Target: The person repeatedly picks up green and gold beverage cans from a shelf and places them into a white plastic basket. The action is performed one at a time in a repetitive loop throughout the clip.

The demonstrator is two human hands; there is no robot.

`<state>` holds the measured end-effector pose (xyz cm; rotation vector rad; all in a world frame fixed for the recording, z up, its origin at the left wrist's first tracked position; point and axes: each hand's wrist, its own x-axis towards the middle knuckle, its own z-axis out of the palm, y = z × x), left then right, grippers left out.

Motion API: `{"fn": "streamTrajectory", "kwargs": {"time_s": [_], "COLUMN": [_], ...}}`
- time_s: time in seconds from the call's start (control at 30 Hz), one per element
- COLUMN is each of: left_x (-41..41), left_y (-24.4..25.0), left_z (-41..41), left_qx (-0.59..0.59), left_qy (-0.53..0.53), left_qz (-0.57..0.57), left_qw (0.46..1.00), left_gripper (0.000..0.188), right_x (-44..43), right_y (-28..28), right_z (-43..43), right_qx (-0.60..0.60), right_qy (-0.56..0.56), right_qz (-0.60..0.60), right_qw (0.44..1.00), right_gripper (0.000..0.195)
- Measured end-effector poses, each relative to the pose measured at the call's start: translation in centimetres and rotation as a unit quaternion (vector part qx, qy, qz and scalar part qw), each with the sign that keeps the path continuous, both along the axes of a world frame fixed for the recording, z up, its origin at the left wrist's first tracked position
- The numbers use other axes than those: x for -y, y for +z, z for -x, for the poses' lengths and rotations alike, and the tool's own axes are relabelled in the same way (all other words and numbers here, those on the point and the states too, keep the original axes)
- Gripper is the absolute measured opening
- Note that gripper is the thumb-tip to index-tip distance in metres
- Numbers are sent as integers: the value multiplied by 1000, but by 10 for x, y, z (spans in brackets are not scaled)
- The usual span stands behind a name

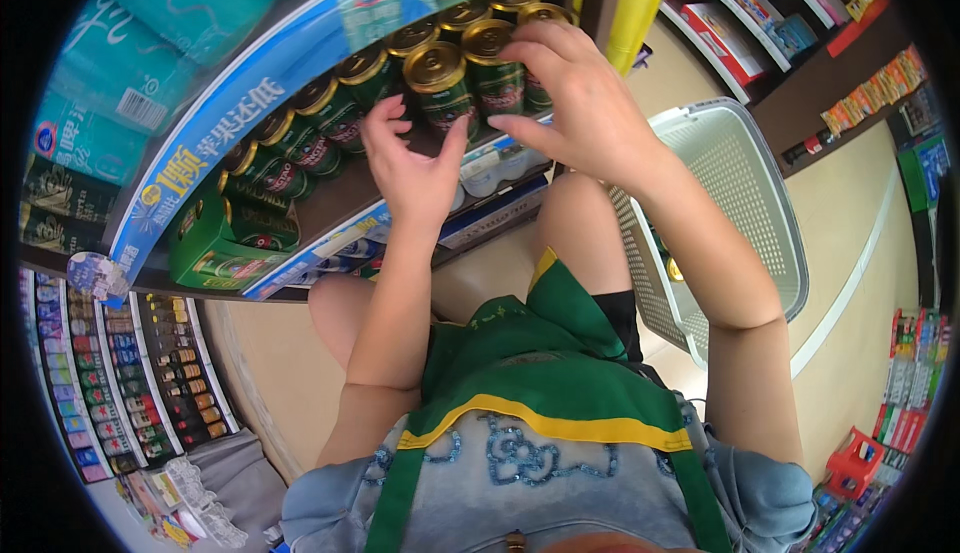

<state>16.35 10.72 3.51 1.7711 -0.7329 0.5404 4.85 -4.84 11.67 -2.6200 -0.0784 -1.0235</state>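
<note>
Several green Tsingtao beer cans with gold tops stand in rows on a store shelf. My left hand (412, 163) is at the shelf's front, thumb and fingers apart, beside a front can (439, 88); whether its thumb touches the can is unclear. My right hand (574, 95) reaches over the cans at the right, its fingers curved by the top of another can (491, 65) and its thumb below and in front of it. Its grip on that can cannot be told. An open green carton (225, 253) with cans inside lies at the shelf's left end.
A pale perforated plastic basket (720, 133) stands on the floor at my right, with a can partly visible through its side. Blue shelf-edge strips (202, 133) run above and below the cans. Packs of cans lie on the upper shelf. Stocked shelves stand at both sides.
</note>
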Motion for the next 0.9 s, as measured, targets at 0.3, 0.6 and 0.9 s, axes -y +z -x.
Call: {"fn": "streamTrajectory", "kwargs": {"time_s": [0.3,0.6,0.9], "left_x": [14,6,2], "left_y": [-8,-20,19], "left_z": [-16,0,65], "left_qx": [-8,57,117], "left_qy": [37,27,-139], "left_qz": [-100,-31,-40], "left_qw": [994,998,982], "left_gripper": [67,65,58], "right_x": [-11,-37,-30], "right_y": [1,2,25], "right_z": [-67,-45,59], "right_qx": [-39,-4,-74], "right_qy": [-42,9,-21], "right_qz": [70,35,-39], "right_qw": [996,999,996], "right_gripper": [53,58,58]}}
